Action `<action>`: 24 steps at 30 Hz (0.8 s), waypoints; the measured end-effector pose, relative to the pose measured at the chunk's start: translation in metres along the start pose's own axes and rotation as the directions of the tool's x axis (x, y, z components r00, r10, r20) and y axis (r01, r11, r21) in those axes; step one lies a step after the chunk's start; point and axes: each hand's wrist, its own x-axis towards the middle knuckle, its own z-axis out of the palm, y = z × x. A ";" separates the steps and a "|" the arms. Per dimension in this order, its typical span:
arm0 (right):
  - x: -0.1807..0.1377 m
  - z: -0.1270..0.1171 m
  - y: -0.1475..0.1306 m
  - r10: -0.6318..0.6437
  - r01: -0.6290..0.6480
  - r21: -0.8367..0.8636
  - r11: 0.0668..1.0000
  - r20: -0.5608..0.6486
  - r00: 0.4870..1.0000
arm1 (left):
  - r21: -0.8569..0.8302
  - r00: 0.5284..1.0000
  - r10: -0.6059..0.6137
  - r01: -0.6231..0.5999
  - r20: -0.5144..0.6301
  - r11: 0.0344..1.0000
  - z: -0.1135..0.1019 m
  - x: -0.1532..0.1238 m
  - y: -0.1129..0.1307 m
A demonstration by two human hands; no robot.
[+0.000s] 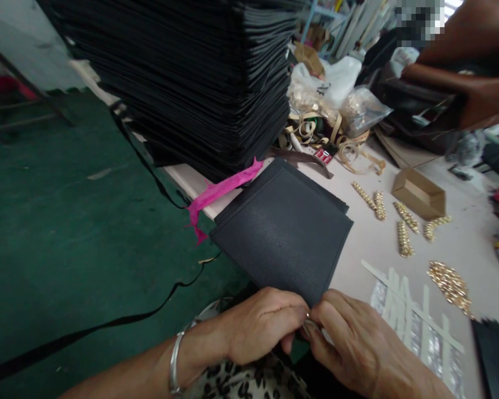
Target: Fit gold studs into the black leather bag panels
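Observation:
My left hand (pixel 261 324) and my right hand (pixel 351 338) meet at the near corner of a flat black leather piece (pixel 280 230) that lies on the pale table (pixel 370 238). Both hands are closed in a pinch around a small shiny metal part (pixel 308 322) at that corner. The part is mostly hidden by my fingers. A silver bangle (pixel 175 360) sits on my left wrist.
A tall stack of black leather sheets (pixel 191 77) stands at the back left with a pink strip (pixel 220 191) under it. Rows of gold metal fittings (pixel 403 224), a small cardboard box (pixel 419 193), white paper strips (pixel 411 310) and plastic bags (pixel 336 91) lie to the right. Green floor (pixel 66 221) on the left.

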 end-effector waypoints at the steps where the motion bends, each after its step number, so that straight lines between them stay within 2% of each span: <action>1: 0.002 -0.001 0.000 0.010 -0.010 0.048 0.999 -0.014 1.000 | -0.032 1.000 -0.016 0.016 -0.010 0.999 -0.002 -0.001 0.000; 4: 0.008 -0.007 0.002 0.067 -0.054 0.235 0.970 -0.045 0.997 | -0.191 0.998 -0.063 0.056 -0.031 0.980 -0.007 -0.003 -0.003; 7: 0.012 -0.009 0.007 0.172 -0.130 0.381 0.915 -0.078 0.982 | -0.415 0.995 -0.083 0.055 -0.050 0.908 -0.011 -0.011 -0.012; 8: 0.013 -0.009 0.010 0.226 -0.173 0.408 0.896 -0.085 0.970 | -0.467 0.992 -0.091 0.040 -0.087 0.883 -0.011 -0.015 -0.017; 10: 0.018 -0.003 0.019 0.350 -0.286 0.453 0.844 -0.062 0.935 | -0.487 0.960 -0.124 -0.016 -0.252 0.873 -0.012 -0.023 -0.028; 11: 0.022 0.001 0.025 0.414 -0.349 0.480 0.805 -0.034 0.910 | -0.469 0.920 -0.154 -0.037 -0.361 0.882 -0.012 -0.027 -0.034; 13: 0.032 0.012 0.037 0.526 -0.454 0.554 0.698 0.033 0.850 | -0.449 0.799 -0.234 -0.049 -0.554 0.892 -0.011 -0.033 -0.044; 15: 0.044 0.023 0.048 0.611 -0.524 0.642 0.560 0.108 0.785 | -0.480 0.686 -0.314 -0.059 -0.656 0.875 -0.010 -0.035 -0.051; 17: 0.056 0.031 0.057 0.652 -0.557 0.713 0.425 0.186 0.735 | -0.468 0.633 -0.312 -0.090 -0.708 0.879 -0.009 -0.034 -0.051; 18: 0.060 0.034 0.061 0.655 -0.572 0.731 0.372 0.230 0.720 | -0.432 0.629 -0.272 -0.113 -0.729 0.895 -0.008 -0.034 -0.048; 20: 0.066 0.036 0.065 0.647 -0.605 0.732 0.313 0.302 0.700 | -0.346 0.666 -0.145 -0.180 -0.732 0.921 -0.006 -0.031 -0.040; 22: 0.068 0.035 0.067 0.638 -0.628 0.714 0.311 0.334 0.694 | -0.333 0.724 -0.034 -0.275 -0.689 0.902 -0.004 -0.025 -0.031; 24: 0.069 0.033 0.067 0.625 -0.631 0.700 0.335 0.336 0.705 | -0.397 0.767 0.011 -0.345 -0.642 0.850 -0.002 -0.017 -0.024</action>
